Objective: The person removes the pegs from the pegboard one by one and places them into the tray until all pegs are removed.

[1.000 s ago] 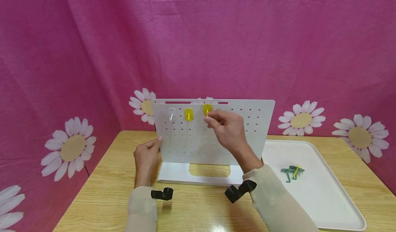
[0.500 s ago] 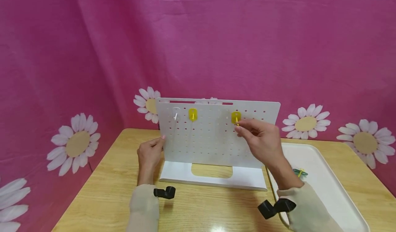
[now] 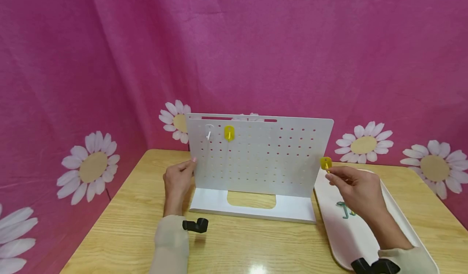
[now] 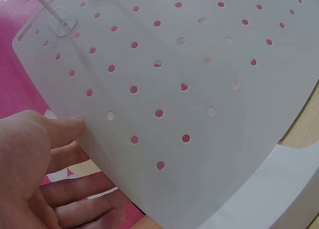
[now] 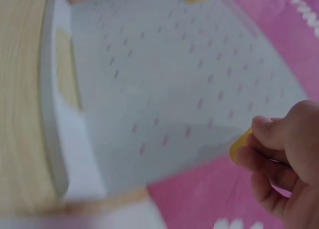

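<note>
Lower right in the head view, the right hand (image 3: 360, 189) partly hides loose hooks (image 3: 345, 211); in the right wrist view, it covers much of a yellow hook (image 5: 239, 144), the pegboard (image 5: 154, 84) blurred.

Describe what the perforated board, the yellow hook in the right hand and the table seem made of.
Perforated board: satin white; thin, crisp edges suggest painted metal, possibly plastic.
Held yellow hook: smooth-looking, probably plastic, judging by its even colour.
Table: slightly glossy wood or laminate; grain and a bright reflection show.
</note>
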### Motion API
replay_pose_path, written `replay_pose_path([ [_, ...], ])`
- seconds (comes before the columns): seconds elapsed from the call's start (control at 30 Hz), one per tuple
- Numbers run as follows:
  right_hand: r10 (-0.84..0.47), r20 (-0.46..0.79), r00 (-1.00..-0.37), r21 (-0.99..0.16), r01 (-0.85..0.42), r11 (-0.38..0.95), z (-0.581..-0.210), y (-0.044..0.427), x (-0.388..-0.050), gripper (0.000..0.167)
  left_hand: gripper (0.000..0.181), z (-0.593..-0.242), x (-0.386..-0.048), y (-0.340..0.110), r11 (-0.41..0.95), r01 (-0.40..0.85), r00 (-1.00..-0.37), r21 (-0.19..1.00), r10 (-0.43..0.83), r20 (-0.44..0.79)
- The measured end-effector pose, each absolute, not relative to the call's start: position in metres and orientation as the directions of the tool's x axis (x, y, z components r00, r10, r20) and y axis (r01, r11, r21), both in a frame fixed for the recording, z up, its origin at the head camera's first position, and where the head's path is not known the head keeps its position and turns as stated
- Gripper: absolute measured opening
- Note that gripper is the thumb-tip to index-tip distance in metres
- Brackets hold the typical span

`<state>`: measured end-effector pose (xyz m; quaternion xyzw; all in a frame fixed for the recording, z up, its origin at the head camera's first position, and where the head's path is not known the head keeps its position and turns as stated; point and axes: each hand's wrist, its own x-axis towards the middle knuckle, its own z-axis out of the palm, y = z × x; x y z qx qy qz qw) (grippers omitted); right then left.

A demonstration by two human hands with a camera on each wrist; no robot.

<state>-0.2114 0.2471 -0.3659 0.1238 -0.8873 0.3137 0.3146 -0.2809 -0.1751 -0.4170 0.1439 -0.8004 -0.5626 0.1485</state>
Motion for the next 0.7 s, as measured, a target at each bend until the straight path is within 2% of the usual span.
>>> replay_pose_path([
  [0.27, -0.141, 0.536, -0.832, -0.299, -0.344, 0.89, -0.408, 0.296, -0.217, 0.01, 0.046, -0.418, -0.281, -0.175, 0.36, -0.058, -0.907, 0.931, -0.409, 0.101],
  [0.4, -0.177, 0.401, -0.899, -0.237, -0.289, 0.928, -0.423, 0.31, -0.218, 0.008, 0.044, -0.417, -0.281, -0.175, 0.374, -0.047, -0.903, 0.926, -0.412, 0.121],
  [0.57, -0.175, 0.237, -0.956, -0.205, -0.225, 0.952, -0.43, 0.315, -0.219, 0.01, 0.045, -0.416, -0.28, -0.174, 0.365, -0.045, -0.905, 0.93, -0.409, 0.117],
  [0.7, -0.19, 0.226, -0.955, -0.21, -0.238, 0.948, -0.429, 0.311, -0.22, 0.009, 0.045, -0.415, -0.28, -0.174, 0.357, -0.043, -0.905, 0.933, -0.411, 0.115],
])
